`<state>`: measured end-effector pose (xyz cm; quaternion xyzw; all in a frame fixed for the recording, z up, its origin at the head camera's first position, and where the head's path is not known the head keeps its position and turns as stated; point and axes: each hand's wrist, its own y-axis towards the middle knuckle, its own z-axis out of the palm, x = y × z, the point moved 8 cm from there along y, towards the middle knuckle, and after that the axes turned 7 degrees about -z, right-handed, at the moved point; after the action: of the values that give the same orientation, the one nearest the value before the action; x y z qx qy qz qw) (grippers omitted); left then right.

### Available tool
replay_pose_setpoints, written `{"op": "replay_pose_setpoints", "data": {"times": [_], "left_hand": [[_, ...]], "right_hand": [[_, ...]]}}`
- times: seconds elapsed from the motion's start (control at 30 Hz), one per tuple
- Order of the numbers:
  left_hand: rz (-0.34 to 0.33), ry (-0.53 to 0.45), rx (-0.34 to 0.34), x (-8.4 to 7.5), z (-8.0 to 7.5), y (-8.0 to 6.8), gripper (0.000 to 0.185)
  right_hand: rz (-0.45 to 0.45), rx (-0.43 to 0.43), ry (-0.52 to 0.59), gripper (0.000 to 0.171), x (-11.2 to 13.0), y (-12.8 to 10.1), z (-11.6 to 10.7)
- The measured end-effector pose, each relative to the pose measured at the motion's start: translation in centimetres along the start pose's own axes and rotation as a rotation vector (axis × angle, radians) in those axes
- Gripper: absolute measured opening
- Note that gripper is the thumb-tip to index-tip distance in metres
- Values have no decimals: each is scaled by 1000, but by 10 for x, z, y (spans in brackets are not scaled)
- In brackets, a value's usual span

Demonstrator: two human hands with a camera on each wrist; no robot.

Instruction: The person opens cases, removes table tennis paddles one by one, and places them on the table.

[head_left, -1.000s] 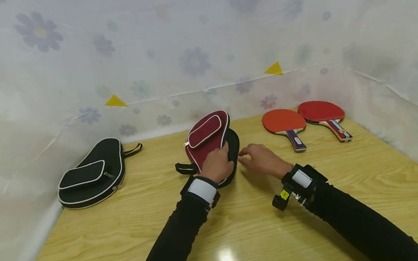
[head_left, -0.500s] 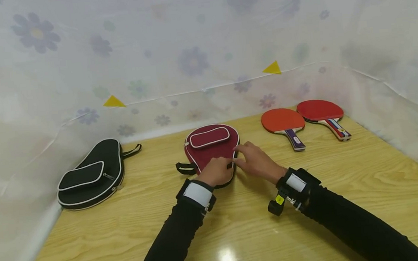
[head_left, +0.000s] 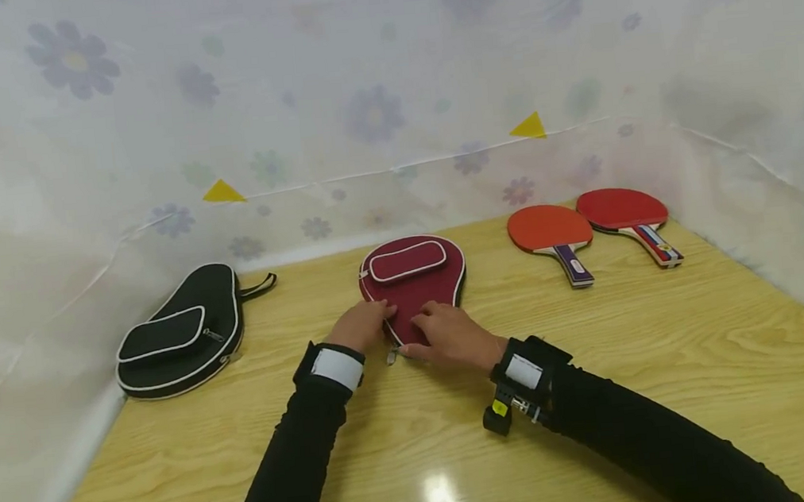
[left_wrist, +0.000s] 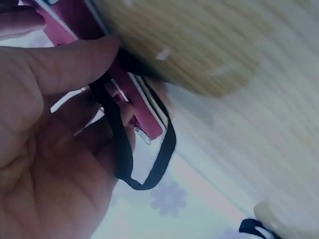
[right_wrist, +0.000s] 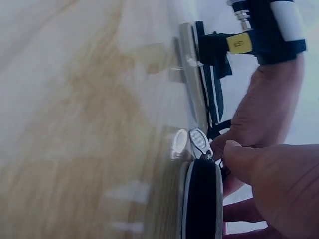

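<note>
A dark red paddle case lies flat on the wooden counter, near the middle of its far half, with its small zip pocket facing up and its narrow handle end pointing toward the person. Both hands meet at that narrow end. The left hand has its thumb and fingers curled on the case's near left edge, pinching the red fabric beside the black wrist loop, which hangs free under the palm in the left wrist view. The right hand rests over the near right edge with its fingers bent round the case; its fingertips sit at the silver zipper pull, which lies on the counter just off the case's tip, though whether they actually pinch the pull cannot be told. A black paddle case lies well to the left, close to the flowered plastic sheet that walls the counter on three sides. Two red paddles lie side by side at the far right, handles pointing toward the person, well apart from the hands. Nothing lies between the hands and the red case.
</note>
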<state>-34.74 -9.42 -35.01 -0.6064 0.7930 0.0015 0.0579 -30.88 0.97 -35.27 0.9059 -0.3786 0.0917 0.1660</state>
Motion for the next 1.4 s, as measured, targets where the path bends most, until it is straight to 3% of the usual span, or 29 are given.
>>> {"op": "replay_pose_setpoints", "data": {"times": [0.17,0.47,0.63,0.83,0.93,1.23,1.4], "left_hand": [[7,30,-11,-1,-1,0,37],[-15,-17,-20,-3,-2,-2,33],[-2,-39,-44,-5,-5,-5,32],[2,-61,0,-6,-1,-7,18],[5,-50,22,-6,0,-8,22],[95,-130,28,-6,-2,-14,31],[150,-219,24,5,-1,-14,32]], "right_hand": [[31,26,-84,47,3,6,4],[18,53,-102,39,2,8,3],[14,142,-66,41,-3,7,3],[21,256,-9,53,-14,6,3],[-15,278,-12,51,-17,6,0],[-57,276,-20,46,-33,3,-7],[-51,300,-4,46,-35,1,-9]]}}
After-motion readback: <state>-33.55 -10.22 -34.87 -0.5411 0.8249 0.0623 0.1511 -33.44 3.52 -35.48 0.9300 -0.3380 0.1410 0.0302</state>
